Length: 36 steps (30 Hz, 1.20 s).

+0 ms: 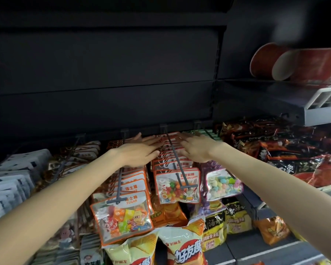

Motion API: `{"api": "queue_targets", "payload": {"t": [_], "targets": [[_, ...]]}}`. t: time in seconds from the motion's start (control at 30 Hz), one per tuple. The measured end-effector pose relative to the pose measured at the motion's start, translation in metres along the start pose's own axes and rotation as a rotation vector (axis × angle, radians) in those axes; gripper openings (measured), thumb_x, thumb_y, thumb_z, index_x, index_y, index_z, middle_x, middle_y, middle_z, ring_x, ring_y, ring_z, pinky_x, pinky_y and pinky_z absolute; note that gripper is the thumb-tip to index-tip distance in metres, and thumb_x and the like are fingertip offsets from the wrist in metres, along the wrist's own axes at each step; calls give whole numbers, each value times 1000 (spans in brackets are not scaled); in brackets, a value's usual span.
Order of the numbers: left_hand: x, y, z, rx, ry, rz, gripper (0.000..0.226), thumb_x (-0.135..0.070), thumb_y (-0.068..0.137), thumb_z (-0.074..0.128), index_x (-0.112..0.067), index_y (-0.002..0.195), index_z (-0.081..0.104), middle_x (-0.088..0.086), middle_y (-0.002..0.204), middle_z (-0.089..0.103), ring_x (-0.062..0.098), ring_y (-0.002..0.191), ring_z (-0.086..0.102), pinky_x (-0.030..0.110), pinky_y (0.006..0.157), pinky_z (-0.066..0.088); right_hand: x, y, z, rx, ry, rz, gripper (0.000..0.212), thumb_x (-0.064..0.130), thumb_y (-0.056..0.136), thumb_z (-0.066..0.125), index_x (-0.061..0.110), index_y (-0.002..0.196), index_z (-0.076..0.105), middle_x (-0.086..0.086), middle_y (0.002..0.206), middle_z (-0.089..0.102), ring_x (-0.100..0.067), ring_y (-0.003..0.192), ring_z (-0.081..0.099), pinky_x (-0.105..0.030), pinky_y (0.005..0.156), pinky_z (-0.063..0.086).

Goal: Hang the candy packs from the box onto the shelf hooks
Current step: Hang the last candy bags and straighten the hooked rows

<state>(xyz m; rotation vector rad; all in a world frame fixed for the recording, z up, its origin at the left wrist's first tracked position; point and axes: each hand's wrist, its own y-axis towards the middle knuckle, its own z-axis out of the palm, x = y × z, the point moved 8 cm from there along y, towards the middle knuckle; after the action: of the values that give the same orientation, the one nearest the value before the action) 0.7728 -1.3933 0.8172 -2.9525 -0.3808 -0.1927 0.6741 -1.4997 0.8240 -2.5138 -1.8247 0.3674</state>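
Both hands are up at the back of the hooks in the middle of the frame, and neither holds a pack. The left hand (139,152) lies flat, fingers straight and close together, over the row of orange sweet packs (122,213) on the left hook (118,188). The right hand (195,148) is flat too, fingers straight and a little spread, beside the middle hook (177,169) and its jelly bean packs (177,185). The box is not in view.

It looks like a tidying step: pressing the hung packs back so the rows sit square. I would push evenly with both palms along the rod, not across it, so no hanging hole tears and the front pack stays behind the hook's end bar.

Reading left to right: the front orange pack says "SUGAR" under Chinese characters; the middle pack reads, as far as I can tell, "CANDY". The purple pack (223,185) to the right shows no wording I can make out. The crisp bags (183,247) at the bottom centre carry large Chinese lettering.
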Motion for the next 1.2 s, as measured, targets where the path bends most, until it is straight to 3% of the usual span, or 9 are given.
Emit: {"api": "queue_targets", "payload": {"t": [0.13,0.3,0.5,0.6,0.7,0.83,1.0,1.2], "targets": [[5,20,6,60,149,-6,60,-48,102,12,-20,153,-3,-2,161,-6,10,147,-9,43,118,-12,-1,29,9,108,65,23,65,52,102,14,17,155,-4,1,162,-12,-12,148,-11,-40,121,-3],[5,14,12,133,107,21,60,-51,101,7,-24,152,-7,-3,160,-12,9,146,-13,45,116,-17,0,33,15,131,63,-20,66,53,101,9,17,154,-4,1,162,-9,-11,148,-9,-40,121,-5],[3,12,11,102,71,53,58,-49,101,8,-25,153,-5,-5,160,-8,7,146,-9,43,116,-19,-1,21,16,121,-6,-65,67,56,100,10,18,155,0,2,162,-4,-13,149,-5,-41,121,1],[1,13,5,51,75,66,57,-45,103,11,-22,154,4,-4,161,4,9,147,1,42,119,-13,-4,16,15,111,-10,-76,72,61,97,10,18,155,2,1,162,-3,-14,149,-2,-40,122,3],[-2,14,-2,-28,132,72,53,-37,103,17,-20,153,16,-1,159,20,14,144,18,34,119,4,-7,13,15,117,-19,-80,75,62,96,9,16,155,4,0,162,-3,-15,149,0,-39,122,2],[3,22,-6,-84,203,61,53,-35,102,21,-19,152,18,0,156,24,16,138,26,34,113,19,-10,15,18,109,-9,-80,77,63,96,10,15,155,5,0,162,-2,-15,149,1,-39,121,0],[10,26,5,97,74,18,58,-42,102,17,-21,154,0,-3,162,-1,10,147,-1,42,120,-7,-11,14,17,103,8,-80,77,65,95,10,17,155,4,0,162,-2,-16,149,2,-39,121,-2],[6,16,5,125,18,54,56,-43,103,15,-25,153,0,-4,161,1,10,148,0,43,119,-10,-12,13,17,110,37,-76,81,68,93,10,17,155,10,0,162,7,-17,149,5,-40,121,0]]}}
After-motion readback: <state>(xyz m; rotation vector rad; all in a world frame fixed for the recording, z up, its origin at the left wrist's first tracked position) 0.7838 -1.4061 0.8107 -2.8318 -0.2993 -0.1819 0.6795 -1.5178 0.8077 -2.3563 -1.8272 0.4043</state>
